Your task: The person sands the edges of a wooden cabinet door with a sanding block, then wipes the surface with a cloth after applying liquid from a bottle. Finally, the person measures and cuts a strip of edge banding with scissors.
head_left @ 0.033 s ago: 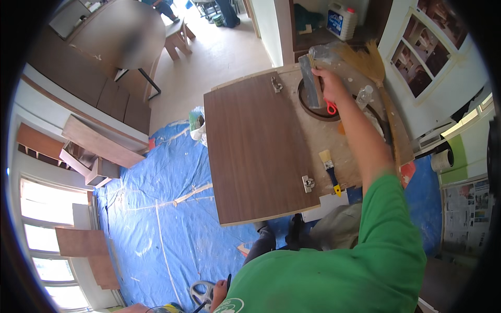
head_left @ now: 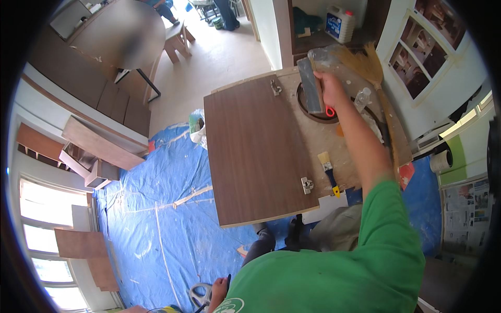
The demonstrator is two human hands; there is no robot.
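My right hand reaches over the far right of the worktable, wrapped round a long flat grey sanding block. Beneath it lies a coil of brown edging strip, and a red scissor handle shows beside the wrist. To the left, a brown wood-grain door panel lies flat, with one metal hinge near its front corner and another hinge near the far one. My left hand hangs low by my side, fingers curled; a thin black thing shows at it, but what it is stays unclear.
A paintbrush lies on the worktable right of the panel. Along the right side are a straw broom and a clear plastic bottle. Blue sheeting covers the floor. A white jug stands on the shelf behind.
My right hand has shifted slightly and turned the sanding block, so more of its broad grey face shows. My left hand has risen very slightly.
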